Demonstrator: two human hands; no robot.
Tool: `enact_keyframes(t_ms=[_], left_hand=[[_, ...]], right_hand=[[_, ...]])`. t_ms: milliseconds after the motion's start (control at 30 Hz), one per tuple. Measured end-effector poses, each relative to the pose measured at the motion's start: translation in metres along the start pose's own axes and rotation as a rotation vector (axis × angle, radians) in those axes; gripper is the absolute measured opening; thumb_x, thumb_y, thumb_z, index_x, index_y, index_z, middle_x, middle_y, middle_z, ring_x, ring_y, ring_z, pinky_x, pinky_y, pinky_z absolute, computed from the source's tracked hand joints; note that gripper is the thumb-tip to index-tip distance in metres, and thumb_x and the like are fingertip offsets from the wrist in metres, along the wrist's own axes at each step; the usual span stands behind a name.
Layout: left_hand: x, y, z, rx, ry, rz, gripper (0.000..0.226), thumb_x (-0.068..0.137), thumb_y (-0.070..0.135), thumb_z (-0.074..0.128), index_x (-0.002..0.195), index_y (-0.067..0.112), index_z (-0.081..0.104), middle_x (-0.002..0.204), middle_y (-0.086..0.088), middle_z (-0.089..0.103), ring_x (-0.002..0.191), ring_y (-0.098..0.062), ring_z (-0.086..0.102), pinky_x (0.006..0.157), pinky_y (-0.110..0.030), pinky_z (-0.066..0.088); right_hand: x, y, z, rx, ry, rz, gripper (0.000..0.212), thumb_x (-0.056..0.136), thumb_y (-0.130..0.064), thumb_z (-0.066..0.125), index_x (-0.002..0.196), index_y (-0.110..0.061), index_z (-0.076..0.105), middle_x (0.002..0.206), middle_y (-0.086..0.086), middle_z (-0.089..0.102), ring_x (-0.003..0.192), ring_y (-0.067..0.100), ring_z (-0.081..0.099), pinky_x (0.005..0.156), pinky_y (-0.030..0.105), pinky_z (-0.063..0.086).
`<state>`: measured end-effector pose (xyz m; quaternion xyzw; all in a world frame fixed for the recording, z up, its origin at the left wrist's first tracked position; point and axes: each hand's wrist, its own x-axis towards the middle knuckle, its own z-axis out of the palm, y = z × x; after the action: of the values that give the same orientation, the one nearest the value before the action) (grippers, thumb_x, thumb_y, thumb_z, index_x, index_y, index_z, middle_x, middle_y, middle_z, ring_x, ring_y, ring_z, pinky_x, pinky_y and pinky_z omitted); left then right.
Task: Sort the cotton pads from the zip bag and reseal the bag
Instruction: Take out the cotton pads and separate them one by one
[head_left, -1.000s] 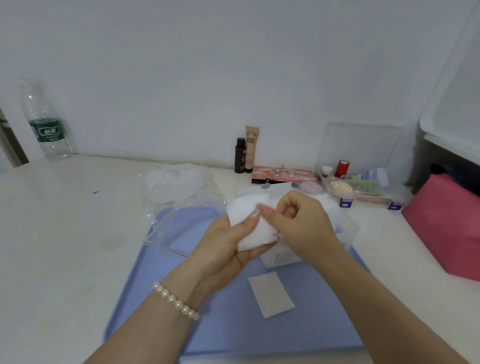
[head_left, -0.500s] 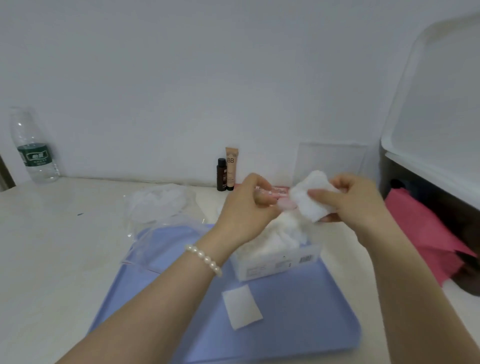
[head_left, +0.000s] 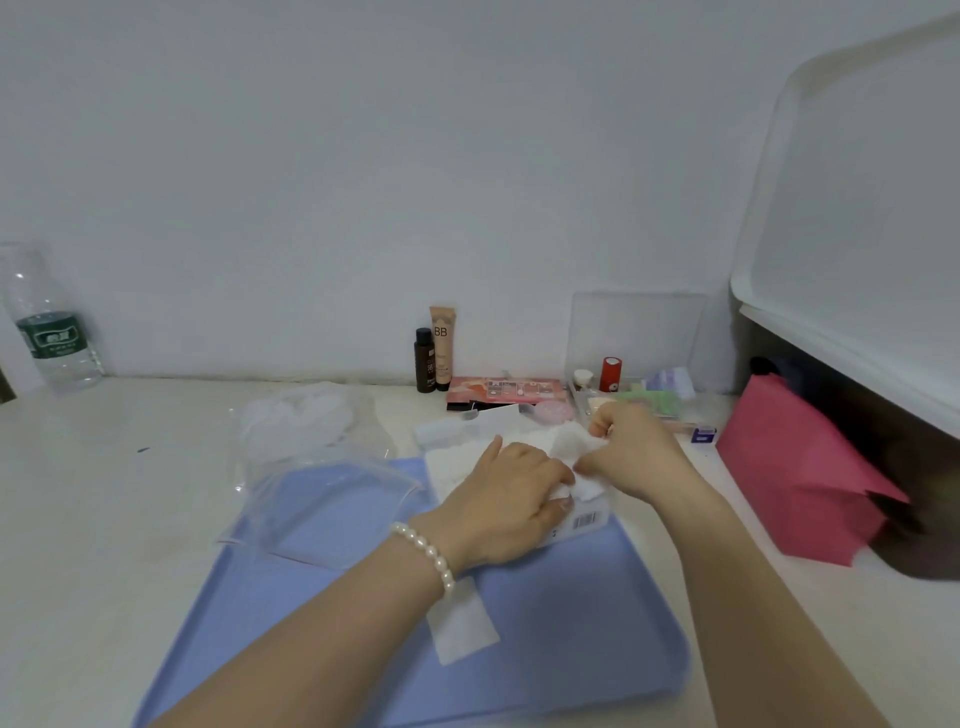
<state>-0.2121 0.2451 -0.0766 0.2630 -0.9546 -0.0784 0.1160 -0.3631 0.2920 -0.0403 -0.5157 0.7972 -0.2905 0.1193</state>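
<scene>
Several cotton pads (head_left: 582, 457) are at the box (head_left: 576, 522) on the blue tray (head_left: 597, 623), and both hands work on them there. The left hand (head_left: 511, 501) lies over the box with its fingers bent down onto the white pads, and it seems to pinch the lower corner of one; the right hand (head_left: 636, 452) pinches the upper part of the same white bunch just beside it. So both hands grasp pads, though I cannot tell how many pads each one holds, because the fingers cover the edges. One single pad (head_left: 462, 623) lies flat on the tray, near the left wrist with the pearl bracelet (head_left: 426, 553). The zip bag (head_left: 332, 499) lies to the left, partly on the tray and partly on the table (head_left: 104, 519); it looks flat and its mouth seems open, not pressed closed. Behind it a second clear bag (head_left: 306, 421) holds round white pads. In my judgement the sorting is in the middle: pads are out of the zip bag and are going into the box, one pad waits on the tray, and the resealing is not yet done. Farther back stand a small dark bottle (head_left: 425, 361), a cream tube (head_left: 442, 345) and a clear organizer (head_left: 639, 384); a pink bag (head_left: 795, 467) is at the right and a water bottle (head_left: 47, 322) far left
</scene>
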Motion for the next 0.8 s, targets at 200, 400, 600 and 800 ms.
enact_keyframes(t_ms=[200, 400, 600, 800], left_hand=[[0.006, 0.0, -0.006, 0.128, -0.068, -0.001, 0.054, 0.078, 0.063, 0.051, 0.11, 0.022, 0.062, 0.112, 0.001, 0.054, 0.115, -0.021, 0.036, 0.114, -0.046, 0.006], [0.004, -0.004, -0.009, 0.175, -0.122, 0.041, 0.046, 0.077, 0.064, 0.057, 0.107, 0.03, 0.062, 0.108, 0.007, 0.059, 0.122, -0.019, 0.031, 0.109, -0.059, -0.011], [-0.003, -0.01, -0.005, 0.249, -0.098, 0.046, 0.058, 0.074, 0.069, 0.055, 0.122, 0.036, 0.054, 0.119, 0.002, 0.051, 0.131, -0.023, 0.023, 0.106, -0.06, -0.018], [-0.008, -0.006, -0.004, 0.285, -0.07, 0.062, 0.059, 0.072, 0.068, 0.058, 0.121, 0.035, 0.052, 0.118, -0.003, 0.049, 0.133, -0.026, 0.021, 0.107, -0.061, -0.017]], right_hand=[[0.001, -0.015, 0.013, -0.277, -0.062, 0.14, 0.016, 0.073, -0.02, 0.066, 0.078, -0.019, 0.051, 0.072, -0.002, 0.048, 0.078, 0.022, 0.052, 0.064, 0.026, 0.042], [-0.005, -0.034, 0.027, -0.723, -0.052, 0.073, 0.027, 0.087, -0.008, 0.046, 0.111, -0.019, 0.055, 0.109, -0.002, 0.061, 0.105, 0.018, 0.056, 0.096, 0.035, 0.032], [0.006, -0.042, 0.02, -0.702, -0.247, 0.201, 0.027, 0.086, -0.023, 0.05, 0.113, -0.021, 0.054, 0.113, -0.003, 0.059, 0.11, 0.019, 0.053, 0.094, 0.033, 0.035], [0.022, -0.045, 0.006, -0.604, -0.543, 0.284, 0.016, 0.086, -0.03, 0.051, 0.08, -0.015, 0.048, 0.071, -0.002, 0.063, 0.083, 0.019, 0.062, 0.094, 0.037, 0.048]])
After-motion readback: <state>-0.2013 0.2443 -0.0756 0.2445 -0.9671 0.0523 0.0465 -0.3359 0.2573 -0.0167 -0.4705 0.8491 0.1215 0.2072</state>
